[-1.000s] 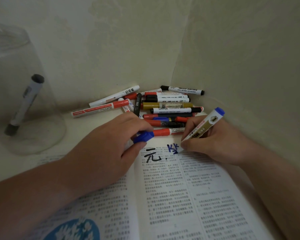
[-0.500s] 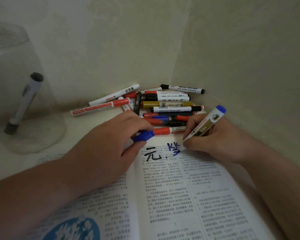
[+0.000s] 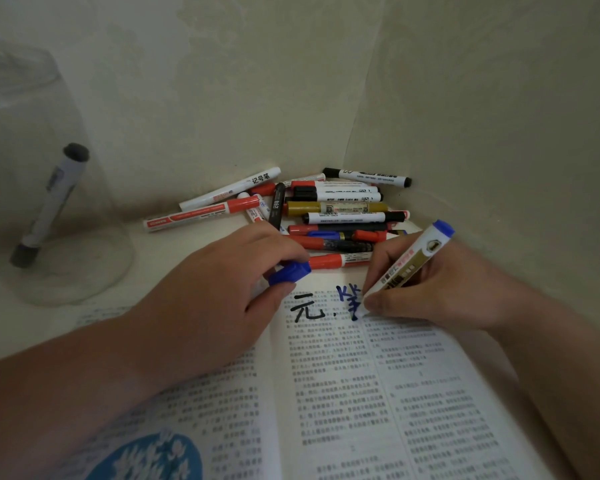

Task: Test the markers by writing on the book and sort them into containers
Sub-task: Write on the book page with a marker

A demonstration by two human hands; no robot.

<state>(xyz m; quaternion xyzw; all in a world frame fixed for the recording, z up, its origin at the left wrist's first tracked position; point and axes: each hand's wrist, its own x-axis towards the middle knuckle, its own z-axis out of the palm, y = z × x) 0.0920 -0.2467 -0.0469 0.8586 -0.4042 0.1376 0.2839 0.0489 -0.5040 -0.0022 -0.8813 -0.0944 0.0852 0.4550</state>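
1. while its tip touches the book [image 3: 395, 393] at the top margin, a blue marker [image 3: 409, 265] is pinched by the curled right hand [image 3: 444, 289].
2. a blue cap [image 3: 290, 273] is gripped by the left hand [image 3: 222, 296].

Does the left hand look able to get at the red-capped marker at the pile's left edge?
Probably yes: the marker lies uncovered beyond the left hand, whose fingers hold a blue cap.
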